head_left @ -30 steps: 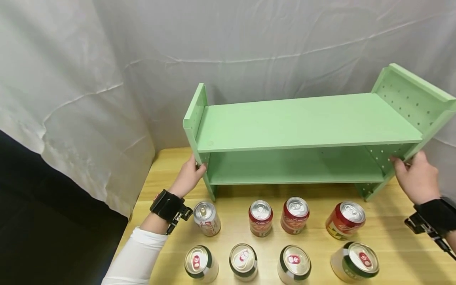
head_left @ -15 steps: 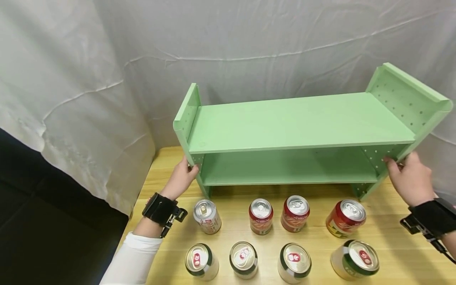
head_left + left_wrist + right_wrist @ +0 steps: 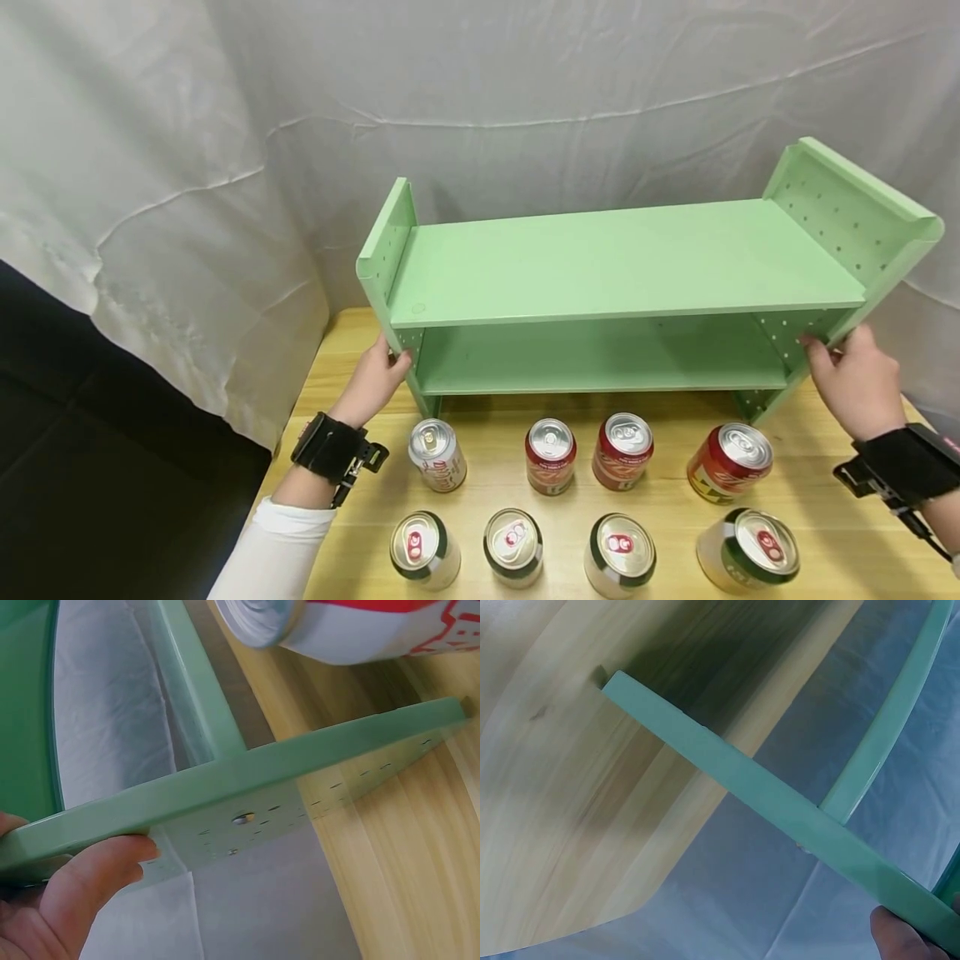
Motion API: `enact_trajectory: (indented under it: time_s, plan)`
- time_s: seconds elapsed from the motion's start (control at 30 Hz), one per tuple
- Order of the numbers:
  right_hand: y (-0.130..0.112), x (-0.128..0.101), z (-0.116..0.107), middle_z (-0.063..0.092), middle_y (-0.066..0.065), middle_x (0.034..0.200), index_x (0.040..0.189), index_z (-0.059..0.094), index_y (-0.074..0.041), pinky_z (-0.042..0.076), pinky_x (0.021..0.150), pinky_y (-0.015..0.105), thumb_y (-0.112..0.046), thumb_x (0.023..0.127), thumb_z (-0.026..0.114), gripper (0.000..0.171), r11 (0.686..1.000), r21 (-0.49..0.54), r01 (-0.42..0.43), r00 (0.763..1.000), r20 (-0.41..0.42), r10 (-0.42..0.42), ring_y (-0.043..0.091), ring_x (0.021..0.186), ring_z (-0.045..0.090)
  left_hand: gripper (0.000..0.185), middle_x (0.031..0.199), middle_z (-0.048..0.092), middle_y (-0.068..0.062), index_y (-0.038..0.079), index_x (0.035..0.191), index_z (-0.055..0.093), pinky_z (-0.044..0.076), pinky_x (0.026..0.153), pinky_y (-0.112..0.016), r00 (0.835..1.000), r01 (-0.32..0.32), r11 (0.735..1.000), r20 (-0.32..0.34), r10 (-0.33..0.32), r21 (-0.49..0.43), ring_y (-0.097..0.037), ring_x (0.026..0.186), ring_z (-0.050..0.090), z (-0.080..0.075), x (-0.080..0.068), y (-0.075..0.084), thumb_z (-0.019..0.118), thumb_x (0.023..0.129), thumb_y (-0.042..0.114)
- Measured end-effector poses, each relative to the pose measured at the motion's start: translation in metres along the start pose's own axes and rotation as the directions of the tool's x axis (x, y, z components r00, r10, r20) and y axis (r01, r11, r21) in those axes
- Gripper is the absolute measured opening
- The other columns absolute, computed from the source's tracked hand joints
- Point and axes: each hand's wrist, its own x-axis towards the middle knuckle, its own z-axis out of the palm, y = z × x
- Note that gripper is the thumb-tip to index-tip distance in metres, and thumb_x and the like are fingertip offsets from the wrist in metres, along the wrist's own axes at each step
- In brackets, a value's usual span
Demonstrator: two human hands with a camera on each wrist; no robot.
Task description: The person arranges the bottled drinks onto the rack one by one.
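A light green two-tier shelf (image 3: 622, 262) stands at the back of the wooden table, its side panels dotted with small holes. My left hand (image 3: 372, 379) grips the front edge of its left panel (image 3: 225, 784), thumb on one face in the left wrist view. On the opposite side my right hand (image 3: 855, 379) holds the right panel (image 3: 727, 769) by its front edge, below the upper board. Only part of that hand's fingers (image 3: 900, 937) shows in the right wrist view. Nearest my left hand is a silver-white can (image 3: 437, 457), upright in front of the shelf.
Red cans (image 3: 551, 457) stand in a row before the shelf, among them a red-and-yellow one (image 3: 729, 464). Nearer me is a row of cream-and-green cans (image 3: 514, 547). A pale curtain (image 3: 525, 100) hangs behind; the wooden table (image 3: 847, 517) ends at left by black cloth (image 3: 112, 450).
The shelf has shifted left, with both hands still holding its sides. Most of that shift came in the first half second. The cans stay in place.
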Motion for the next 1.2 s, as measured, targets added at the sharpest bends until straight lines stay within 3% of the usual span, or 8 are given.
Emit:
enact_trajectory:
  time_s: [0.4,0.5,0.57,0.63,0.97,1.07,1.13,1.2]
  plan:
    - [-0.012,-0.005,0.012,0.055,0.042,0.102,0.115,0.043,0.009,0.044,0.064,0.062,-0.018,0.095,0.049,0.035,0.997,0.011,0.078,0.997,-0.031,-0.077,0.059,0.09,0.054,0.044,0.135,0.045,-0.03,-0.002,0.137,0.032,0.046,0.092,-0.05,1.0,0.025,1.0,-0.018,-0.025,-0.009,-0.043,0.116,0.051,-0.016,-0.014,-0.011,0.043,0.096,0.011]
    - [-0.014,-0.004,0.013,0.055,0.04,0.104,0.116,0.044,0.009,0.049,0.058,0.036,-0.016,0.095,0.05,0.034,0.994,0.032,0.106,0.994,-0.038,-0.105,0.057,0.09,0.055,0.044,0.134,0.045,-0.03,-0.003,0.136,0.033,0.046,0.092,-0.05,0.999,0.034,0.999,-0.02,-0.034,-0.005,-0.043,0.116,0.052,-0.019,-0.018,-0.012,0.043,0.096,0.011]
    - [-0.015,-0.004,0.014,0.055,0.039,0.105,0.116,0.046,0.009,0.042,0.056,0.017,-0.014,0.094,0.051,0.033,0.991,0.046,0.125,0.991,-0.044,-0.123,0.055,0.09,0.055,0.044,0.133,0.045,-0.031,-0.004,0.136,0.033,0.046,0.092,-0.051,0.999,0.037,0.999,-0.022,-0.037,-0.01,-0.043,0.116,0.051,-0.021,-0.02,-0.011,0.043,0.096,0.011]
    - [-0.016,-0.004,0.015,0.055,0.038,0.105,0.116,0.046,0.01,0.03,0.054,0.006,-0.014,0.094,0.051,0.033,0.99,0.056,0.132,0.991,-0.041,-0.13,0.054,0.09,0.056,0.043,0.133,0.046,-0.03,-0.004,0.136,0.033,0.046,0.092,-0.05,0.999,0.042,0.999,-0.028,-0.042,-0.009,-0.042,0.115,0.052,-0.021,-0.021,-0.011,0.043,0.096,0.011]
    - [-0.016,-0.006,0.014,0.054,0.038,0.106,0.118,0.046,0.009,0.029,0.053,0.005,-0.015,0.095,0.051,0.034,0.991,0.055,0.121,0.992,-0.027,-0.12,0.052,0.088,0.056,0.044,0.133,0.045,-0.032,-0.004,0.136,0.032,0.046,0.092,-0.051,0.998,0.047,0.999,-0.031,-0.047,-0.011,-0.044,0.116,0.051,-0.021,-0.02,-0.01,0.044,0.096,0.009]
    - [-0.015,-0.005,0.015,0.056,0.037,0.105,0.117,0.047,0.009,0.03,0.053,0.005,-0.015,0.094,0.052,0.034,0.99,0.061,0.125,0.992,-0.034,-0.123,0.009,0.073,0.061,0.045,0.134,0.044,-0.032,-0.003,0.138,0.031,0.045,0.094,-0.052,0.999,0.039,0.999,-0.024,-0.039,-0.017,-0.044,0.117,0.05,-0.021,-0.021,-0.011,0.043,0.096,0.008]
    - [-0.016,-0.005,0.015,0.056,0.037,0.104,0.117,0.047,0.008,0.031,0.054,0.004,-0.015,0.094,0.053,0.034,0.989,0.075,0.128,0.991,-0.039,-0.125,-0.016,0.073,0.044,0.044,0.134,0.044,-0.031,-0.003,0.137,0.031,0.045,0.094,-0.051,0.999,0.029,0.999,-0.022,-0.03,-0.014,-0.043,0.117,0.05,-0.022,-0.022,-0.01,0.043,0.096,0.008]
    - [-0.016,-0.005,0.015,0.056,0.037,0.103,0.118,0.046,0.008,0.031,0.054,0.003,-0.014,0.093,0.054,0.034,0.986,0.098,0.134,0.991,-0.04,-0.131,-0.028,0.076,0.027,0.044,0.134,0.045,-0.03,-0.003,0.137,0.032,0.045,0.094,-0.051,0.999,0.027,1.0,-0.025,-0.027,-0.009,-0.042,0.117,0.05,-0.023,-0.022,-0.011,0.043,0.096,0.008]
